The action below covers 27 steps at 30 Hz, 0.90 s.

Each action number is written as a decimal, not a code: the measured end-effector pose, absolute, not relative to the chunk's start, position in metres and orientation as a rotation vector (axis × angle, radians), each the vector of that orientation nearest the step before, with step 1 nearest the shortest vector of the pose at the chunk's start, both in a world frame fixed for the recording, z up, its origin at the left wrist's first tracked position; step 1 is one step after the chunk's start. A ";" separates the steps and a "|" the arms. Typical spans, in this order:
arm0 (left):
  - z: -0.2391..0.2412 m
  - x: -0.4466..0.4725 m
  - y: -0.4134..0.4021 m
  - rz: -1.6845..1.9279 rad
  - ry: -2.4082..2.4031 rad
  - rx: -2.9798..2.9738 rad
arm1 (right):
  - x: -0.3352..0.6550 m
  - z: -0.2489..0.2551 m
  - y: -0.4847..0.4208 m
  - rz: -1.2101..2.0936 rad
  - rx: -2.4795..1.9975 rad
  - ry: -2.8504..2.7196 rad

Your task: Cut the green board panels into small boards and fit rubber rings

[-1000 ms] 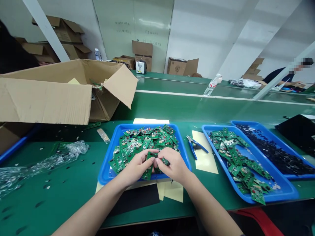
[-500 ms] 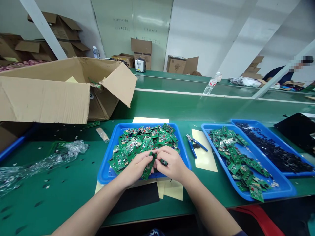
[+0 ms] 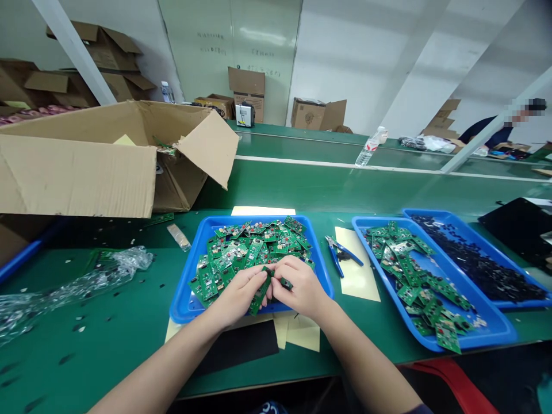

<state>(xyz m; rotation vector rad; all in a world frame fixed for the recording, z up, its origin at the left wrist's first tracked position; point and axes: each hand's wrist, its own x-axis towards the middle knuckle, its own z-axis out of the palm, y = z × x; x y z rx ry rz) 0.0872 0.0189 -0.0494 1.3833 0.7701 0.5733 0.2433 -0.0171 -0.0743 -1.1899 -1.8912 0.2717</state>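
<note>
Clamping a board (image 3: pixel 259 300) in our left hand (image 3: pixel 241 287), tilted, its top end between our two hands. Our right hand (image 3: pixel 297 287) sits just beside it, fingers curled in; we can't tell on what. Tray (image 3: pixel 179 310) with piled boards (image 3: pixel 254 253) below both hands. Cutters (image 3: pixel 342 256), then second tray (image 3: pixel 491 333), right of our right hand; box (image 3: pixel 77 178) beyond our left.
</note>
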 end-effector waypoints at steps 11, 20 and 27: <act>-0.046 0.087 0.020 0.609 0.813 1.414 | 0.255 -0.069 -0.017 0.483 -1.304 -1.776; -0.048 0.084 0.023 0.369 0.694 1.488 | 0.258 -0.072 -0.013 0.145 -1.111 -1.847; -0.047 0.078 0.030 0.603 0.796 1.730 | 0.262 -0.067 -0.016 -0.026 -1.168 -1.524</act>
